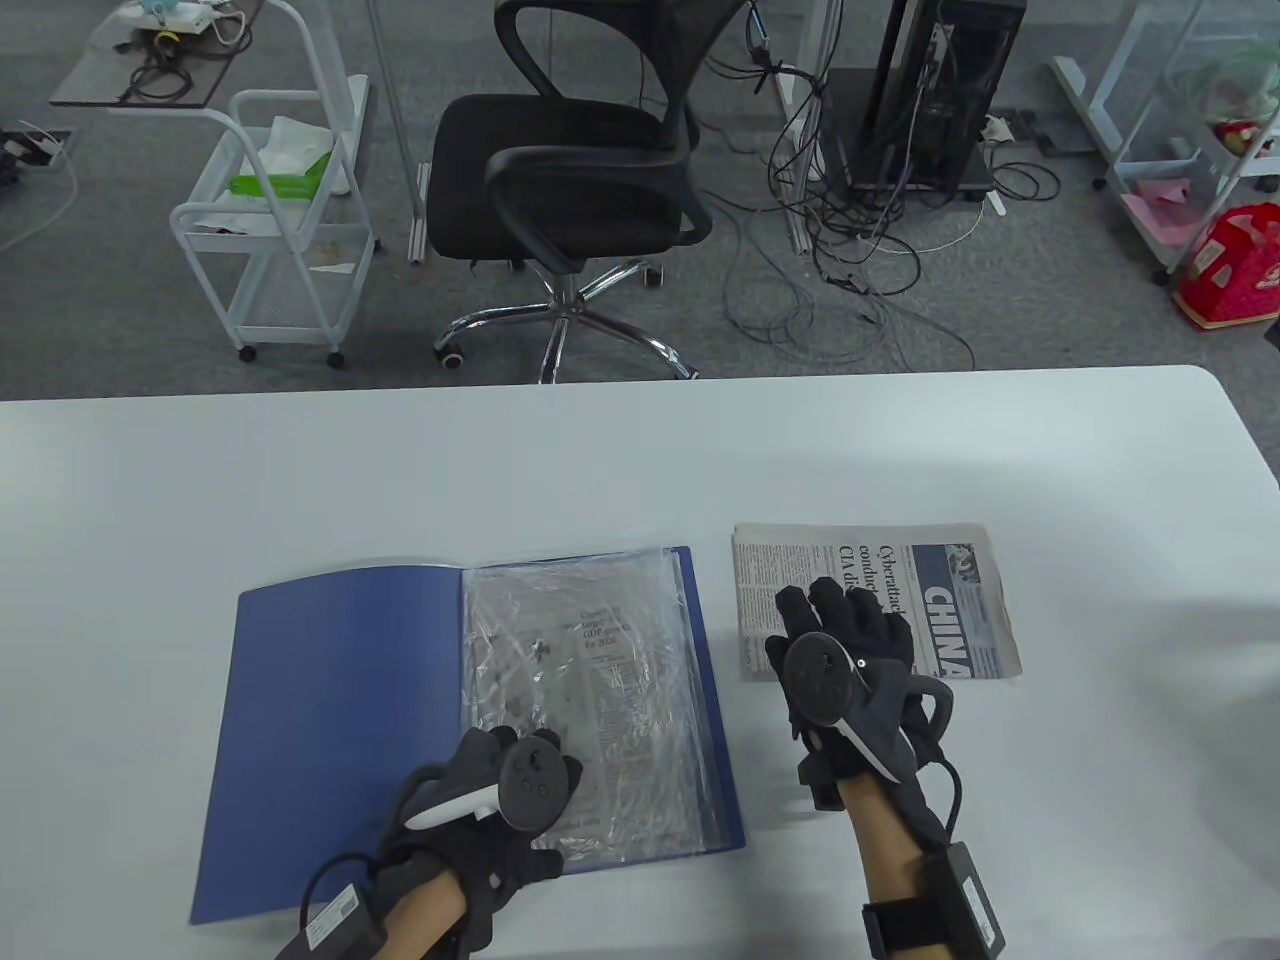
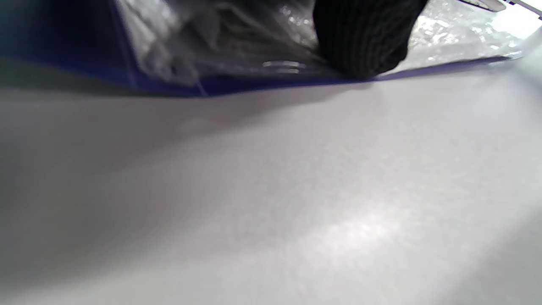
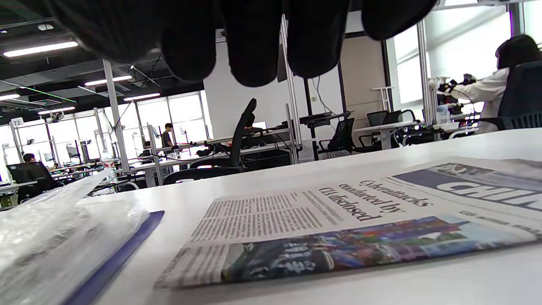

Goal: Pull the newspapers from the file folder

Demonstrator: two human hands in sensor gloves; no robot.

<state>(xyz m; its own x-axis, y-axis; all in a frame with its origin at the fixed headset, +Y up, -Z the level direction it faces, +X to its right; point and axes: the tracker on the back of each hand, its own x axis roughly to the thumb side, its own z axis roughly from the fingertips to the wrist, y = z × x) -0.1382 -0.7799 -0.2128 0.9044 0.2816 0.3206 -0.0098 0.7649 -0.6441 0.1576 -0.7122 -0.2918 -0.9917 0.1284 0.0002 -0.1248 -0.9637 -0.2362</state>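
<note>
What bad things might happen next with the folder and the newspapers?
The plastic sleeve is crinkly, so the newspaper still inside might snag or tear when pulled. The left hand only rests near the folder's bottom edge, so it may slide.

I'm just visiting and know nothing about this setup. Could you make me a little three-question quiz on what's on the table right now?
1. True or false: the blue folder lies open on the table.
2. Which hand is over the folded newspaper? A) left hand B) right hand
3. Fill in: printed pages show through the folder's clear plastic ____.

Key: 1 true; 2 B; 3 sleeve.
</note>
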